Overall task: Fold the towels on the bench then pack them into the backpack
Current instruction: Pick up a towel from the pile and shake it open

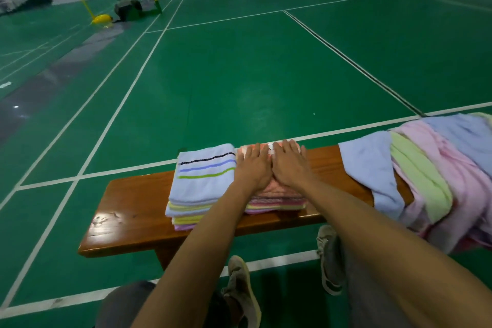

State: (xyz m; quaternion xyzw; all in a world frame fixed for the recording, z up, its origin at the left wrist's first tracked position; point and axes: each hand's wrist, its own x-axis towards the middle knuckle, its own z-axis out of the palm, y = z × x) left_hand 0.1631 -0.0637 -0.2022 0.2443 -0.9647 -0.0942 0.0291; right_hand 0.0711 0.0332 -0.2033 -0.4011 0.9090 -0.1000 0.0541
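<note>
Head view, left hand [252,168] and right hand [290,165], fingers straight, pressing flat on pink folded towel [277,198]

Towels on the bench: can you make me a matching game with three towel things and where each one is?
Things:
1. striped blue towel
2. pink folded stack
3. unfolded pile

Places:
A. under both flat hands, left hand and right hand
B. draped over the bench's right end
C. on top of the left folded stack

Pairs: 1-C, 2-A, 3-B
</note>
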